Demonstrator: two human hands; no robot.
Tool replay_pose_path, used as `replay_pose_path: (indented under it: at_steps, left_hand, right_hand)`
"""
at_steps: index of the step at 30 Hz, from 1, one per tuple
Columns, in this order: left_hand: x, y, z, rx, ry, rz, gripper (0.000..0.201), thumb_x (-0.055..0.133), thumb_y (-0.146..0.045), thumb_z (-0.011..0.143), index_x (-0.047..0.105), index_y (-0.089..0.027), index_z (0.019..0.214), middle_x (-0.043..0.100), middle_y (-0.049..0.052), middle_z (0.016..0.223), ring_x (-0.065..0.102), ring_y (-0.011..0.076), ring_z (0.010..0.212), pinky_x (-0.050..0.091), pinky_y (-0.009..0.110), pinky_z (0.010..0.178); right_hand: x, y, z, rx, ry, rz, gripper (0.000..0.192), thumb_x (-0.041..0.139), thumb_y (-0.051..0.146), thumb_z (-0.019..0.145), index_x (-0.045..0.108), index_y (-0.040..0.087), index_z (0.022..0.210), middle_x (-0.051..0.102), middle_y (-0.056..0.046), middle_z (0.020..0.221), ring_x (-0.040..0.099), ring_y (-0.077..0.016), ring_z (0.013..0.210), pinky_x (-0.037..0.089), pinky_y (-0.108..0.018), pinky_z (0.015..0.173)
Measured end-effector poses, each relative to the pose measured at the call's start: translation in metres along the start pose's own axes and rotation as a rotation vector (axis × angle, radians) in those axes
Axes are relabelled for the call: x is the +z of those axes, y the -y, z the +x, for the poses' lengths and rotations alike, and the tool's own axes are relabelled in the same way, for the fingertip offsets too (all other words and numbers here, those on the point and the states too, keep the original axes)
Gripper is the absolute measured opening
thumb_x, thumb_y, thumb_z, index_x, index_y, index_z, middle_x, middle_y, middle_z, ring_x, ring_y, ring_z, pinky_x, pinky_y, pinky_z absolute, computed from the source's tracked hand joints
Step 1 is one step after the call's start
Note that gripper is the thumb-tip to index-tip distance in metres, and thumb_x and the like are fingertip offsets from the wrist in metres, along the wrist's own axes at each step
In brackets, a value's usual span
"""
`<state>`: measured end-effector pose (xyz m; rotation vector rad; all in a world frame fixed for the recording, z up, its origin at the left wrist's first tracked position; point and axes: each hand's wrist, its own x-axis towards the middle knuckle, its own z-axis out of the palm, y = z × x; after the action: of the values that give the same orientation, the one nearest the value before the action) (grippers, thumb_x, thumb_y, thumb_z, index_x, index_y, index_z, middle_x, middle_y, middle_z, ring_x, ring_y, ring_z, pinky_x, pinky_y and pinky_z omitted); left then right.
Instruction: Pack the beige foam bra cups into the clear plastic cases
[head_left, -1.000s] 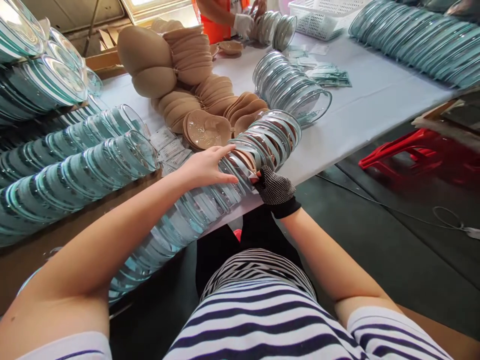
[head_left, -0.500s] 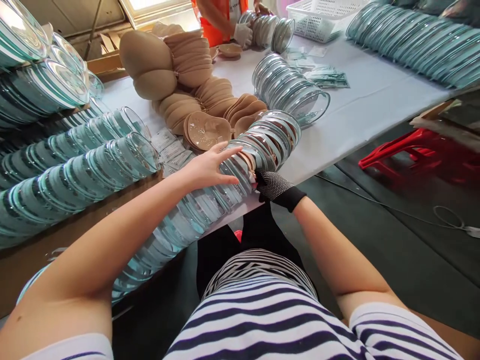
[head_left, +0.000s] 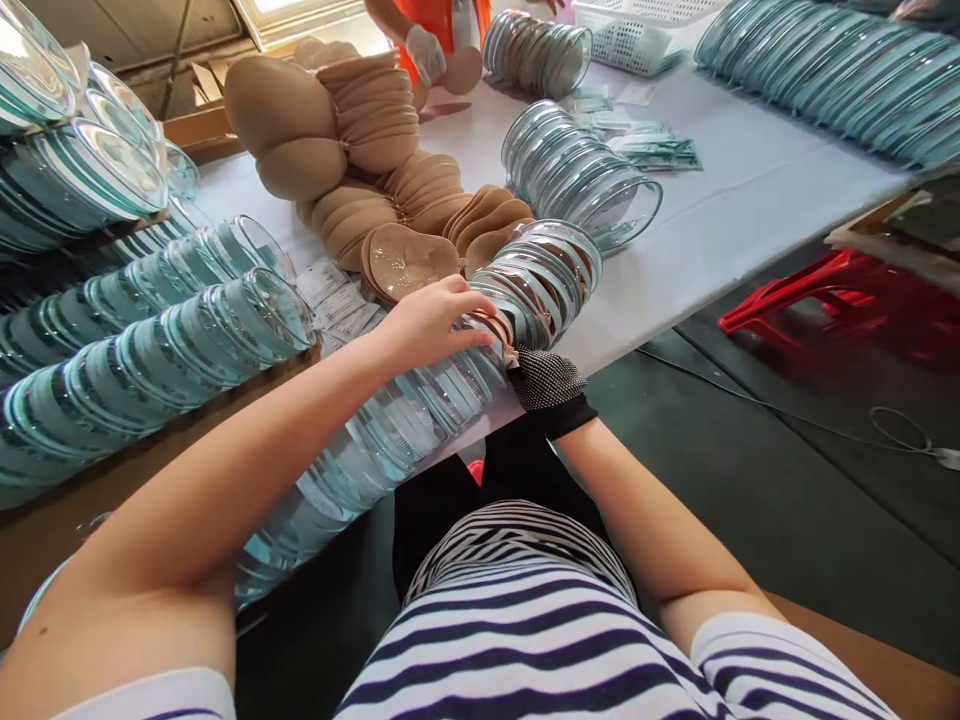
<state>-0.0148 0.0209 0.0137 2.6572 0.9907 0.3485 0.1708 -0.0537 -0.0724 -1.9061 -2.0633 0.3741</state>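
My bare left hand (head_left: 439, 325) curves over a row of clear round plastic cases, its fingers and thumb closed about a beige bra cup (head_left: 495, 322) there. Opposite it, my right hand (head_left: 551, 380), in a black dotted glove, is closed at the near edge of the same cup; its fingertips are partly hidden. Just beyond stand clear cases with beige cups inside (head_left: 551, 275). Below my left hand the row of clear cases (head_left: 390, 425) runs toward my lap. Glossy beige bra cups (head_left: 412, 262) lie stacked behind my left hand.
More rows of clear cases (head_left: 172, 350) stand at left, others (head_left: 577, 180) ahead and at far right (head_left: 832, 80). Printed cards (head_left: 337, 300) lie beside the cups. A gloved co-worker's hand (head_left: 426, 55) is across the table, near a white basket (head_left: 637, 35). A red stool (head_left: 810, 290) stands right.
My left hand's spread fingers have closed at the beige cup. My right hand has shifted slightly down. The co-worker's gloved hand has moved left from the cases, near a beige cup.
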Motion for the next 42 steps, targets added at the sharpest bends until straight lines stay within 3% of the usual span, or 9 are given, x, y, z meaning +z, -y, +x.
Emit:
replay_pose_path:
  at_steps: [5,9,15,20,27,33,35,37,42]
  left_hand:
    - [0.005,-0.001,0.0,0.048,-0.076,-0.076,0.024,0.068,-0.031,0.085,0.066,-0.024,0.108,0.052,0.005,0.108,0.053,0.0194,0.105,0.045,0.036,0.096]
    - [0.005,-0.004,0.002,0.119,-0.03,-0.017,0.011,0.063,-0.027,0.089,0.07,-0.023,0.097,0.058,0.004,0.1,0.053,0.0202,0.099,0.041,0.039,0.098]
    - [0.005,-0.004,0.007,0.15,0.008,0.008,0.022,0.056,-0.033,0.093,0.074,-0.022,0.084,0.064,0.003,0.089,0.053,0.019,0.09,0.038,0.038,0.095]
    - [0.007,-0.006,0.01,0.12,0.016,0.001,0.017,0.061,-0.032,0.089,0.073,-0.023,0.083,0.062,0.003,0.088,0.053,0.0192,0.089,0.037,0.039,0.094]
    - [0.005,-0.007,0.01,0.22,0.104,-0.01,0.019,0.065,-0.038,0.086,0.074,-0.023,0.077,0.06,0.003,0.086,0.052,0.0192,0.091,0.035,0.038,0.096]
    - [0.004,-0.007,0.01,0.239,0.168,0.116,0.029,0.062,-0.043,0.087,0.072,-0.02,0.072,0.059,0.005,0.083,0.052,0.0199,0.088,0.039,0.038,0.094]
    - [0.005,-0.01,0.009,0.193,0.139,0.156,0.028,0.063,-0.045,0.085,0.071,-0.019,0.078,0.059,0.004,0.079,0.053,0.0204,0.085,0.042,0.038,0.09]
    - [0.006,-0.012,0.007,0.142,0.066,0.181,0.033,0.068,-0.048,0.081,0.07,-0.017,0.091,0.06,0.006,0.085,0.055,0.0225,0.09,0.044,0.038,0.089]
    - [0.007,-0.009,0.005,0.179,-0.018,0.159,0.067,0.074,-0.045,0.078,0.049,-0.027,0.137,0.047,0.011,0.136,0.041,0.0288,0.128,0.033,0.046,0.109]
  right_hand:
    - [-0.015,-0.011,0.005,-0.108,0.278,0.517,0.016,0.05,0.02,0.088,0.065,0.016,0.086,0.07,-0.005,0.073,0.066,-0.0145,0.062,0.048,-0.023,0.059]
    - [-0.012,-0.02,-0.004,-0.091,0.113,0.926,0.023,0.054,0.04,0.089,0.058,0.017,0.088,0.065,0.0,0.068,0.063,-0.0121,0.056,0.05,-0.022,0.055]
    - [-0.001,-0.013,-0.001,-0.065,0.072,0.856,0.026,0.052,0.041,0.09,0.052,0.018,0.077,0.062,0.0,0.064,0.062,-0.0124,0.052,0.048,-0.021,0.049]
    - [0.003,-0.007,-0.001,0.031,0.24,0.887,0.025,0.045,0.039,0.094,0.056,0.017,0.099,0.064,-0.002,0.076,0.062,-0.0119,0.047,0.045,-0.021,0.041]
    - [0.002,0.001,0.008,-0.061,0.084,0.375,0.018,0.048,0.025,0.09,0.064,0.017,0.09,0.07,-0.009,0.092,0.066,-0.0194,0.085,0.051,-0.029,0.076]
    - [0.009,-0.008,-0.003,-0.071,0.221,1.153,0.024,0.051,0.039,0.084,0.054,0.018,0.095,0.052,0.005,0.061,0.047,-0.0098,0.045,0.041,-0.023,0.049]
    - [0.011,-0.007,-0.012,-0.053,0.106,1.2,0.031,0.053,0.04,0.083,0.052,0.019,0.105,0.055,0.005,0.066,0.05,-0.0106,0.049,0.044,-0.024,0.051]
    - [0.011,-0.003,-0.02,-0.05,-0.073,0.988,0.029,0.054,0.039,0.083,0.056,0.019,0.105,0.064,-0.001,0.077,0.059,-0.0144,0.062,0.05,-0.029,0.062]
    - [0.001,0.001,-0.023,-0.132,-0.415,0.365,0.024,0.054,0.034,0.089,0.065,0.021,0.106,0.068,-0.011,0.113,0.06,-0.0247,0.111,0.046,-0.04,0.1]
